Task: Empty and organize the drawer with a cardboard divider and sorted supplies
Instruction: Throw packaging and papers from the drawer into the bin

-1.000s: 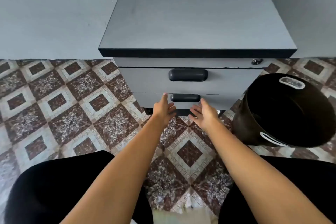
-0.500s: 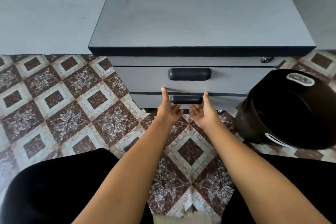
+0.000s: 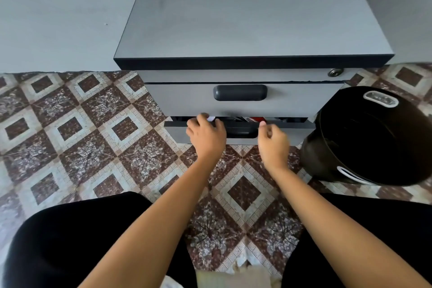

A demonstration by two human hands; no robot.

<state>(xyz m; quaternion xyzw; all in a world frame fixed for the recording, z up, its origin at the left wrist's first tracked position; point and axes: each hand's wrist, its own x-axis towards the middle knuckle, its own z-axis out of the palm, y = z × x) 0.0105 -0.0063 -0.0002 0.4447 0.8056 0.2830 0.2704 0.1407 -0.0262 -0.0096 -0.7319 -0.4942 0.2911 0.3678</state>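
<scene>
Grey all over the cabinet (image 3: pixel 252 18), faintly mottled on top, with a black band (image 3: pixel 252 62) along its front edge. The handle (image 3: pixel 240 92) is charcoal. The drawer (image 3: pixel 177 135) front is the same grey, and there's a red thing (image 3: pixel 257 119) and a white scrap (image 3: pixel 211 119) in its gap. The floor (image 3: pixel 93 124) is busy: maroon marbled diamonds framed in cream, Greek-key borders between. Bin (image 3: pixel 374 147) black, with white labels (image 3: pixel 380 98). Wall (image 3: pixel 58 7) pale grey, trousers (image 3: pixel 70 241) black, cardboard (image 3: pixel 233 278) tan

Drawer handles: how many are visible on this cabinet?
2. The upper handle sits centred on the closed drawer; the lower handle, partly covered, is on the slightly open drawer. Others below may be hidden.
</scene>
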